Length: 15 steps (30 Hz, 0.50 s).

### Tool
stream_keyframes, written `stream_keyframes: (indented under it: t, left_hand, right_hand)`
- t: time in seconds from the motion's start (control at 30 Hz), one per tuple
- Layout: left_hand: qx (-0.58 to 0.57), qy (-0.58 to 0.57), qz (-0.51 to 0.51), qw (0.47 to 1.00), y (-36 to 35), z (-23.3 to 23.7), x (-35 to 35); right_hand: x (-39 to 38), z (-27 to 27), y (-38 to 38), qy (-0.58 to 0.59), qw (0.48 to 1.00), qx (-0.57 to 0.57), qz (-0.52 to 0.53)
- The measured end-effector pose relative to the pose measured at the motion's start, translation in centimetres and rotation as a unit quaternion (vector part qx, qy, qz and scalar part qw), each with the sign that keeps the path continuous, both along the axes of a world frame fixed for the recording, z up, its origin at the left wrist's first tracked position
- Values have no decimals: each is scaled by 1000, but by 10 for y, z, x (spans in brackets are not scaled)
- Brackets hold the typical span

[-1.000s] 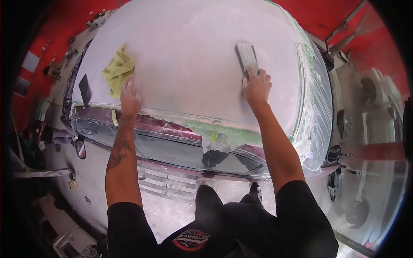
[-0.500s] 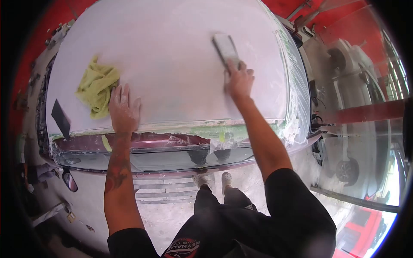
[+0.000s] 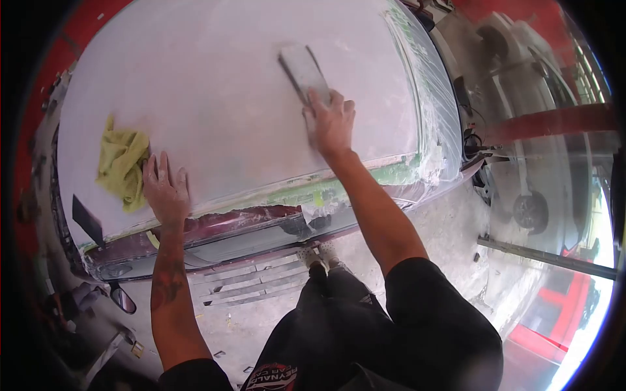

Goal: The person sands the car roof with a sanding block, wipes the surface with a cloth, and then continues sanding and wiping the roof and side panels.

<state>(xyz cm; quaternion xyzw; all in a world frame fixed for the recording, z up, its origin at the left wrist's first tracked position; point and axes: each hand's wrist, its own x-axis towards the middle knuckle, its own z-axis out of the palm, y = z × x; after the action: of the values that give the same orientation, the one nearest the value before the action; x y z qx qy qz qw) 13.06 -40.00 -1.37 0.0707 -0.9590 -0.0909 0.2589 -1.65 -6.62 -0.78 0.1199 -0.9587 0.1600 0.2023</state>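
A long, narrow sanding block (image 3: 302, 70) lies against the pale, dusty car roof (image 3: 222, 85). My right hand (image 3: 331, 124) is wrapped around its near end, the far end pointing away and to the left. Dusty and flat, my left hand (image 3: 167, 190) rests on the roof near its front-left edge with the fingers spread. Right beside those fingers is a crumpled yellow-green cloth (image 3: 122, 163). A small dark rectangular sheet (image 3: 87, 220) lies at the roof's left corner.
Green masking tape (image 3: 287, 197) and torn film border the roof's near edge, above maroon bodywork. Plastic sheeting (image 3: 438, 98) covers the right side. A side mirror (image 3: 122, 298) sticks out lower left. Another car (image 3: 535, 150) stands behind a hazy clear sheet at right.
My right hand has moved the sanding block leftward over the roof. The whole view has turned and shifted slightly; my left hand stays beside the cloth.
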Motion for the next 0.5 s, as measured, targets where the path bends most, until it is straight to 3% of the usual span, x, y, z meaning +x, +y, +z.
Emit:
stream_keyframes:
  t: [0.1, 0.2, 0.27, 0.33, 0.4, 0.5]
  left_hand:
    - [-14, -6, -4, 1000, -4, -2, 1]
    - [-23, 6, -23, 999, -4, 0, 1]
    - [-16, -1, -16, 1000, 1, 5, 2]
    - [-8, 0, -12, 1000, 1, 5, -1]
    - [-8, 0, -8, 1000, 1, 3, 0]
    - [-22, -1, -2, 1000, 2, 4, 0]
  right_hand:
    - [57, -7, -46, -3, 983, -7, 185]
    - [18, -3, 14, 20, 994, 7, 103]
    - [-22, -16, 84, 61, 997, 16, -33]
    - [-42, -18, 139, 3, 988, -22, -153]
    - [-34, -16, 120, -14, 982, -3, -188]
    - [22, -8, 7, 33, 997, -12, -63]
